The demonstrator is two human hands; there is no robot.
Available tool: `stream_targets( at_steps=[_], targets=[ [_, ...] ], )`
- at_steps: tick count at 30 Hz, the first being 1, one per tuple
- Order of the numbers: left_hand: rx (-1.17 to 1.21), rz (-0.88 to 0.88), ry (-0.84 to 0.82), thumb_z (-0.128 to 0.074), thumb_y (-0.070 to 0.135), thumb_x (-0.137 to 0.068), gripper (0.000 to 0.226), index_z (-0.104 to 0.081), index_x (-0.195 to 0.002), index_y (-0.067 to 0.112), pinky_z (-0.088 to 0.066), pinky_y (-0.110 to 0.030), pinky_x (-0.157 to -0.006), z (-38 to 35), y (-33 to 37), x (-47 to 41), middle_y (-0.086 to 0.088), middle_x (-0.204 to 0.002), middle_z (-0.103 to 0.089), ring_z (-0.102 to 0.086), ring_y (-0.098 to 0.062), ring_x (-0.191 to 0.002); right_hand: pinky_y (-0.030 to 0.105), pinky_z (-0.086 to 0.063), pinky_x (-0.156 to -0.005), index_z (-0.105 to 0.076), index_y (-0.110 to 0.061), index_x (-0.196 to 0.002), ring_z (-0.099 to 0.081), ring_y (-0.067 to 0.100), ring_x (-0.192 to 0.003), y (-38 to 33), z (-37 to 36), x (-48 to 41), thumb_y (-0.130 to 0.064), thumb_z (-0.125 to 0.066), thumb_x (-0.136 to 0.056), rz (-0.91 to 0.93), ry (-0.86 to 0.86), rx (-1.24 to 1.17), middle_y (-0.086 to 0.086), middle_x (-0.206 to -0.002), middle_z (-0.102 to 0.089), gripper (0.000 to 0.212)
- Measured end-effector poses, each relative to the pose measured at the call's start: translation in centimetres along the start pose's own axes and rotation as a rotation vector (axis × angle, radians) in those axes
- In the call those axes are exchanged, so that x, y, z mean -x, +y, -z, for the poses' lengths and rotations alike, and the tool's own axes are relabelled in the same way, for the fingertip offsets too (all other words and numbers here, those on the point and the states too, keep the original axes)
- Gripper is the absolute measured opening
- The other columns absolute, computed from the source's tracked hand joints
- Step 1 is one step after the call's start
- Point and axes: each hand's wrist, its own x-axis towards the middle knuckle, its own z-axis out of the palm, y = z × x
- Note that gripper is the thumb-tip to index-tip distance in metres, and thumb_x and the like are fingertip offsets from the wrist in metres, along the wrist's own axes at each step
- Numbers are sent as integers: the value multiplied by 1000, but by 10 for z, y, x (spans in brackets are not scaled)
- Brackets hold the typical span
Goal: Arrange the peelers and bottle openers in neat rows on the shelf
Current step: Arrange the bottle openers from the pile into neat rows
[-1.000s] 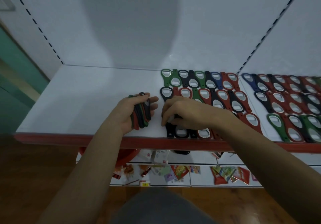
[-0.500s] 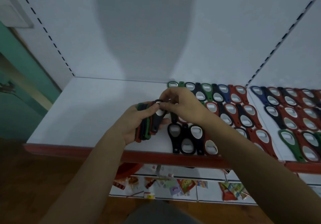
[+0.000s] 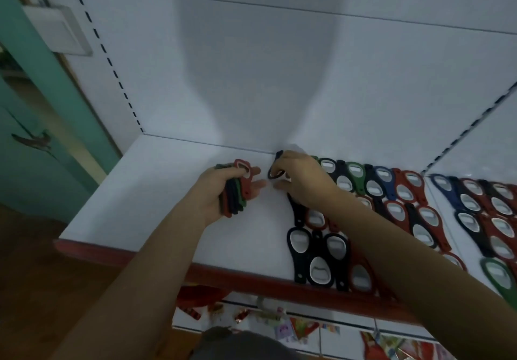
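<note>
white shelf board point(image 3: 167, 206) with red front lip noted, head view. left hand point(image 3: 212, 192) gripped a stack of red, green and dark plastic bottle openers point(image 3: 240, 189) at mid-shelf. right hand point(image 3: 302, 183) pinched one dark bottle opener point(image 3: 270, 174) near the back wall, just beside the laid-out rows of openers point(image 3: 402, 192).

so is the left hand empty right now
No, the left hand grips a stack of bottle openers, with a red one on top.
</note>
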Motion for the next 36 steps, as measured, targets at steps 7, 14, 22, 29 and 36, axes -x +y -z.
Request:
stream_targets(
  at_steps=[7,14,22,29,36],
  targets=[
    [-138,-112,108,-63,1,-96,10,-66,-105,5,-64,-42,-66,-1,17,-31,-26,-105,-71,-76,-36,-79,43,-47,-90,-74,-21,-114,-56,30,-110,11,3,-12,-27,-73,-89,25,18,109,3,-114,-67,26],
    [-355,-149,103,-63,1,-97,16,-63,-112,-3,-60,-37,-56,-3,14,-46,-22,-88,-68,-73,-28,-65,39,-31,-88,-66,-32,-124,-44,20,-133,10,3,-11,-25,-60,-96,28,-180,205,-5,-132,-57,30],
    [-455,-100,-30,-71,1,-92,20,-65,-111,2,-63,-44,-71,8,19,-49,-24,-95,-75,-76,-37,-87,43,-49,-98,-63,-22,-130,-59,19,-117,4,8,-4,-22,-59,-99,-185,-74,-42,-1,-128,-64,31],
    [-555,-169,-174,-74,6,-91,22,-68,-112,2,-61,-45,-75,18,17,-52,-25,-98,-74,-75,-41,-89,39,-62,-76,-72,-10,-115,-72,18,-66,-31,7,-16,-8,-71,-92,-437,212,-560,1,-83,-76,24],
    [-481,-265,-3,-67,13,-97,14,-63,-109,6,-57,-36,-58,16,8,-55,-16,-87,-67,-69,-26,-64,23,-53,-70,-78,-16,-102,-66,9,-75,-44,27,32,-7,-73,-91,-187,335,-342,-10,-90,-73,15]
  ],
)
